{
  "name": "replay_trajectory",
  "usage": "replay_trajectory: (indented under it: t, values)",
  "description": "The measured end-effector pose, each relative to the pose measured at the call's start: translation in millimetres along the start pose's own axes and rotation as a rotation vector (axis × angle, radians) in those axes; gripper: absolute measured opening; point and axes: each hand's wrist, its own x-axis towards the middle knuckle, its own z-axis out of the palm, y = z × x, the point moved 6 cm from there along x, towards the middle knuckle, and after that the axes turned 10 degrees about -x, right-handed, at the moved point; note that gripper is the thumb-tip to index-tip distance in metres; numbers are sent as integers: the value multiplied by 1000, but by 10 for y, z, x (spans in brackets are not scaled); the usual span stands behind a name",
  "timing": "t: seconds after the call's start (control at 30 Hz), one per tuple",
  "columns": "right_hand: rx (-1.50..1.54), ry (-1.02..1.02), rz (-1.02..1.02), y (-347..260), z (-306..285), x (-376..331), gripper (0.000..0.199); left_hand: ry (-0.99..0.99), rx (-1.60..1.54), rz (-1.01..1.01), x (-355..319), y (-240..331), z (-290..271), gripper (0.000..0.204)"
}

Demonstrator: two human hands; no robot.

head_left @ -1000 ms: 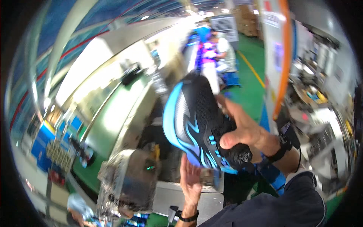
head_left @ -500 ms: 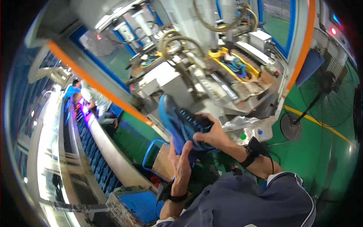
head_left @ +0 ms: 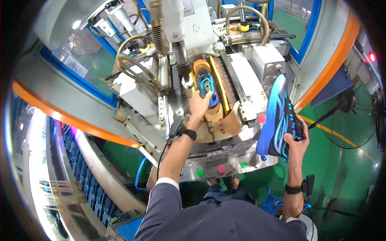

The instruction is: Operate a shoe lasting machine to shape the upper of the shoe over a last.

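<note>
My right hand [head_left: 297, 145] is wrapped around the ankle end of a blue and black sneaker [head_left: 277, 120], which stands toe up at the right, clear of the machine. Reaching into the press machine, my left hand [head_left: 200, 105] is closed on the near end of a second blue and black sneaker [head_left: 206, 82]. That sneaker lies with its opening up, between tan pads [head_left: 201, 65] and a yellow-edged side piece [head_left: 219, 82]. The fingertips of my left hand are partly hidden against the sneaker.
A metal press cylinder [head_left: 181, 56] hangs just beyond the left hand. Green and red buttons [head_left: 221, 169] line the machine's front edge. Orange-edged guards [head_left: 76, 126] flank both sides. A conveyor [head_left: 108, 172] with dark blue pieces runs at left; a floor fan [head_left: 345, 100] stands at right.
My view has turned to face the machine. The sneaker formerly in both hands is now in my right hand, farther right. My left hand has let go of it and taken hold of the machine's sneaker.
</note>
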Motion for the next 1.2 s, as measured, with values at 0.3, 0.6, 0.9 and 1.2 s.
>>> replay_trajectory:
  t: [0.3,0.6,0.9,1.2]
  values:
    - [-286,78,-108,-193,177,797,65,79,-293,-114,642,-491,122,37]
    - [-1005,-598,-272,-284,3288,1837,69,-64,-1203,-581,-1742,-329,-1748,44]
    - [-1025,-435,-279,729,4655,744,46,655,-954,-419,-4068,-418,-3294,35]
    - [-291,-939,-749,427,3252,-1453,20,1191,-738,-724,-5790,-583,-2745,35]
